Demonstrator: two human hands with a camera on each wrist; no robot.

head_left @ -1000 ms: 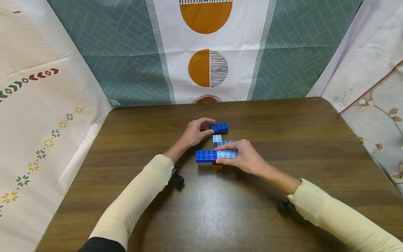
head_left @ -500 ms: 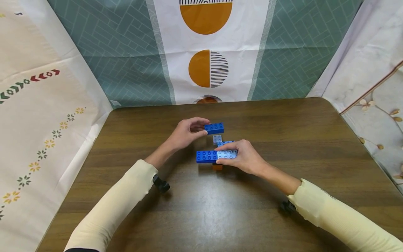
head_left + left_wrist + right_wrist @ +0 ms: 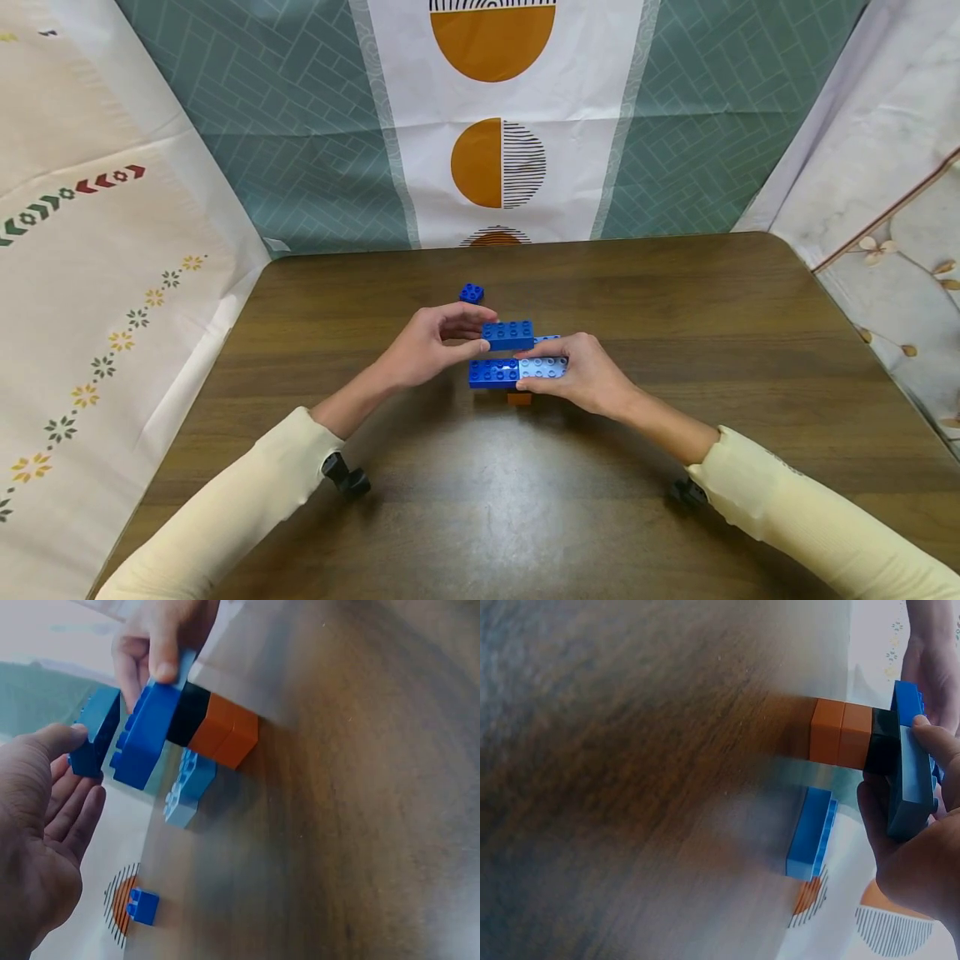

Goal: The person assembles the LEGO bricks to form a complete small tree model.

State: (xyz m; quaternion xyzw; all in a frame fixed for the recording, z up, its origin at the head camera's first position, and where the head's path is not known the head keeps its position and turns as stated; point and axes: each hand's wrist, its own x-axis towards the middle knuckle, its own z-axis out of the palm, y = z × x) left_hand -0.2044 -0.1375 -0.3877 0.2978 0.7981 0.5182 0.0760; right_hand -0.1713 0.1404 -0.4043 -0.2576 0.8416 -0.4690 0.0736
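1. Bkgd: a teal-and-white cloth (image 3: 495,100) w/ orange half-circles hangs behind the desk (image 3: 675,333); pale printed cloths L and R. Desk is brown w/ wood grain, glare nr the front.
2. L hand (image 3: 426,344): grip pinches the L end of a blue brick, call it the held brick (image 3: 507,335), btwn thumb and fingers. Studs face up. It's in the air, just above and a bit behind the tower's top; L wrist view shows a gap btwn, so not touching.
3. R hand (image 3: 588,374): grip pinches the lt-blue brick (image 3: 543,367) at the tower's top, thumb on the near side, fingers on the far side.
4. Tower, bottom to top: two orange bricks (image 3: 224,729), a black brick (image 3: 188,714), then the dk-blue brick (image 3: 492,374) and lt-blue brick end to end, w/ dk-blue on the L. Stands upright on the desk; top row overhangs both sides.
5. Behind the tower, on the desk: a mid-blue brick (image 3: 810,834), mostly hidden by the R hand in head view. A pale brick (image 3: 180,810) sits right by it; can't tell if they're joined.
6. Farther back, just past the L hand: a small blue brick (image 3: 472,292), on its own, studs up.
7. Both arms: cream sleeves, blk wrist cams (image 3: 346,477) at the cuffs.
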